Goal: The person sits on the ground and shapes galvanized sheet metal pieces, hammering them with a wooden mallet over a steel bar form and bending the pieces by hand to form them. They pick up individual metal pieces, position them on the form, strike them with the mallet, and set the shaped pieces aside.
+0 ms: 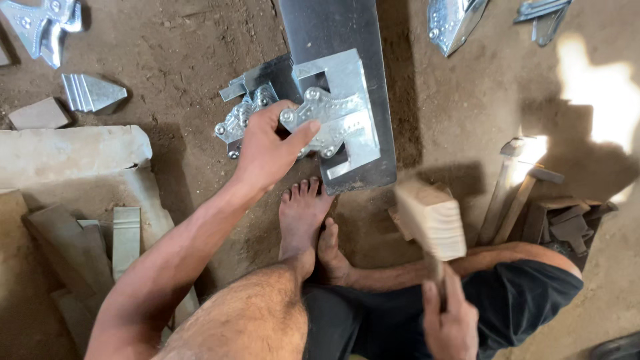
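My left hand (270, 147) grips a shiny riveted metal bracket (327, 120) and holds it on the end of a long dark metal plate (347, 40) that lies on the dirt floor. My right hand (453, 320) is closed around the handle of a wooden mallet (432, 219), whose blurred head hangs low and right of the plate's near end. My bare feet (310, 230) rest just below the plate's edge. A few more riveted brackets (243, 117) lie under and left of my left hand.
Stone slabs (73, 153) and wooden pieces sit at the left. Folded metal parts (90, 92) lie at the top left and top right (453, 23). Hammers (517, 190) and small tools lie at the right on the dirt.
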